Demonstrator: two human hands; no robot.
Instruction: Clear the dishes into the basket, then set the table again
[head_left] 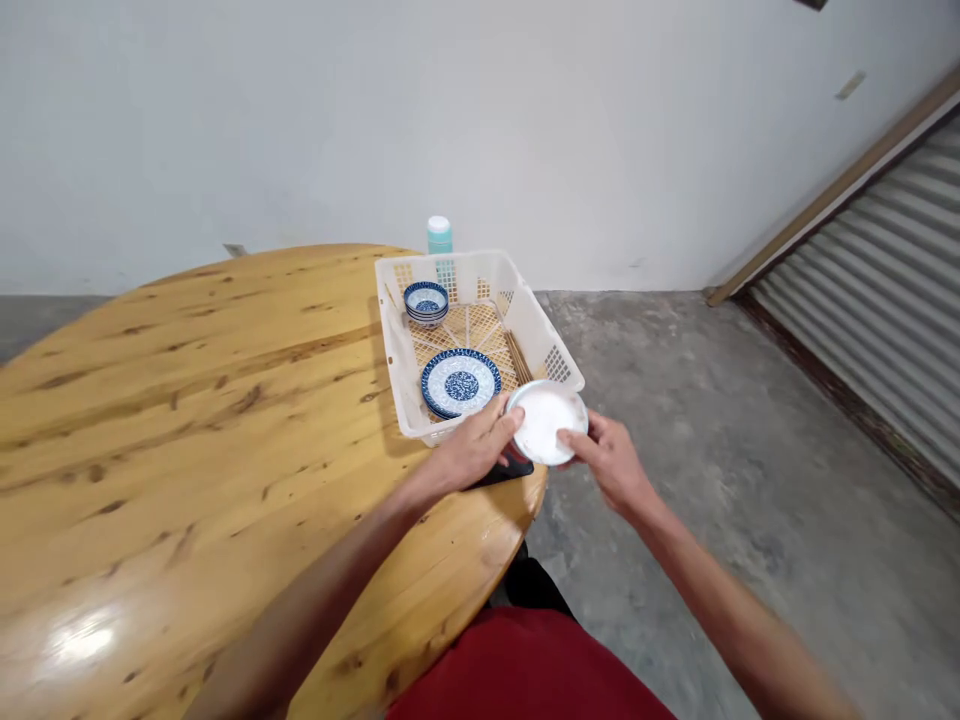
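Observation:
Both my hands grip a round white bowl (549, 428) by its rim, above the near right corner of a white plastic basket (390, 350). My left hand (484, 440) pinches the bowl's left side, thumb on top. At the right side, my right hand (604, 455) has its thumb laid over the white surface and its fingers underneath. Inside the basket, blue-and-white plates (461, 384) lie stacked near the front. Blue-patterned bowls (426, 300) are stacked in the far left corner. Chopsticks (517, 357) lie along the basket's right side, partly hidden by the bowl.
The basket stands on a rounded wooden table (225, 420), near its right edge. A teal bottle with a white cap (439, 236) is behind the basket. A black object (501, 474) lies under my left hand. Concrete floor (675, 400) stretches to the right.

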